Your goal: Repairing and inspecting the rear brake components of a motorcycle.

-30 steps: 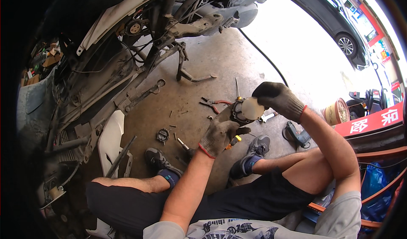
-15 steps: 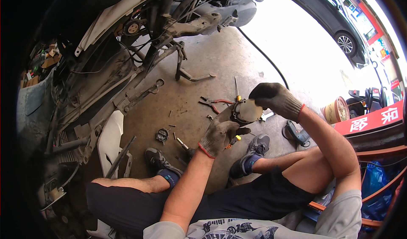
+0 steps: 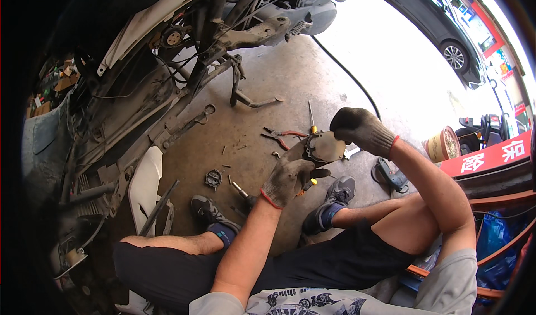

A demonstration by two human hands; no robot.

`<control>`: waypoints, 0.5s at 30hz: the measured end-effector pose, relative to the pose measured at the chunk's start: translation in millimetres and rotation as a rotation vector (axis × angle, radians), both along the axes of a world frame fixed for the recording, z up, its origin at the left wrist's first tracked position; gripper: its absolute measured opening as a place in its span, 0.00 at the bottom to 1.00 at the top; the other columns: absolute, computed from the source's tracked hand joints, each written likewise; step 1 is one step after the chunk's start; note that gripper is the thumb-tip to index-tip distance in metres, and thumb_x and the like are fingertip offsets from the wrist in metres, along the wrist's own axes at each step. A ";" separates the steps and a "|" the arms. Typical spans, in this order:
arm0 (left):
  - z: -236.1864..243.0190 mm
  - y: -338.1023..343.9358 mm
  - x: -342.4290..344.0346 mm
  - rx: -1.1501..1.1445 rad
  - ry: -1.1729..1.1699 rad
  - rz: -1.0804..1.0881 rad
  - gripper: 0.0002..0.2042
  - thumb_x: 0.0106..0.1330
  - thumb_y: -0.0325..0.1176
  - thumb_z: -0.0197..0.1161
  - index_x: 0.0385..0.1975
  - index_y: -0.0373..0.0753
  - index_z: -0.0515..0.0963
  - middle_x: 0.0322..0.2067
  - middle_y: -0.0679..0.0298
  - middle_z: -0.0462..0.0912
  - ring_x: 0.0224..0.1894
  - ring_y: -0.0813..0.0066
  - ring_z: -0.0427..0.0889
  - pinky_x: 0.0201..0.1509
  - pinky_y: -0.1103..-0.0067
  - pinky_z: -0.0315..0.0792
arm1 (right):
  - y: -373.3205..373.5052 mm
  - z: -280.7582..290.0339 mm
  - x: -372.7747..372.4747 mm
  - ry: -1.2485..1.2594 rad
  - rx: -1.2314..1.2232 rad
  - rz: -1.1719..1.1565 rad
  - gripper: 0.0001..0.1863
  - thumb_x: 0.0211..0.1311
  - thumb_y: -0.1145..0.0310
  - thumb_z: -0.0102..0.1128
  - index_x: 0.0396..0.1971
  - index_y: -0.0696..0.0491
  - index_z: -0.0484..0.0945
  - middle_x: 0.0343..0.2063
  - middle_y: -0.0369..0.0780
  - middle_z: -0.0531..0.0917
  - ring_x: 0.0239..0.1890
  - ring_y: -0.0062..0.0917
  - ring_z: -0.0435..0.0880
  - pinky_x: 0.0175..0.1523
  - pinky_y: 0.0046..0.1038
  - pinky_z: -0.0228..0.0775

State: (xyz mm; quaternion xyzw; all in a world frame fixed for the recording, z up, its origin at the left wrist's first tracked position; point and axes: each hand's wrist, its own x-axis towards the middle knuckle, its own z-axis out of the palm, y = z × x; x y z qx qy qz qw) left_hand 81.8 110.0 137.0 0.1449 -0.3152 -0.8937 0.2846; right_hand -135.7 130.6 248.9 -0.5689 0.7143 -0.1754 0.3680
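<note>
The left hand (image 3: 287, 180), in a grey knit glove, has its grip closed around the lower edge of a round, dirty metal part (image 3: 324, 147) held up above the person's shoes, while the gloved right hand (image 3: 357, 128) curls over the part's upper right edge, its grip clamped there too. Just behind the part, red-handled pliers (image 3: 282, 136) and a yellow-handled screwdriver (image 3: 311, 117) lie on the concrete floor (image 3: 290, 80), and a small round gear-like piece (image 3: 213, 178) sits to the left near a white panel (image 3: 144, 184). Beyond them stands the stripped scooter frame (image 3: 184, 69), with a black hose (image 3: 346, 75) running across the floor toward the sunlit street.
</note>
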 end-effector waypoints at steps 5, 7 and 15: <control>1.5 -1.4 1.2 0.010 0.013 -0.019 0.27 0.63 0.20 0.49 0.66 0.29 0.67 0.58 0.54 0.78 0.57 0.66 0.82 0.60 0.69 0.81 | 0.2 4.3 0.6 -0.108 0.021 -0.023 0.15 0.58 0.68 0.64 0.43 0.58 0.83 0.38 0.41 0.87 0.39 0.24 0.84 0.49 0.29 0.78; -0.2 -0.9 1.3 -0.016 0.002 -0.022 0.27 0.62 0.19 0.49 0.65 0.28 0.67 0.59 0.54 0.77 0.57 0.66 0.82 0.59 0.69 0.81 | -0.3 8.0 3.4 -0.120 0.044 -0.024 0.14 0.58 0.68 0.64 0.43 0.58 0.83 0.38 0.42 0.87 0.40 0.24 0.85 0.50 0.29 0.78; 15.1 0.8 1.2 -0.036 0.001 -0.036 0.27 0.59 0.19 0.51 0.63 0.26 0.69 0.59 0.55 0.76 0.58 0.69 0.81 0.59 0.72 0.81 | -0.3 1.0 7.1 -0.019 0.020 0.011 0.14 0.61 0.67 0.62 0.44 0.56 0.83 0.39 0.43 0.88 0.42 0.28 0.86 0.53 0.31 0.77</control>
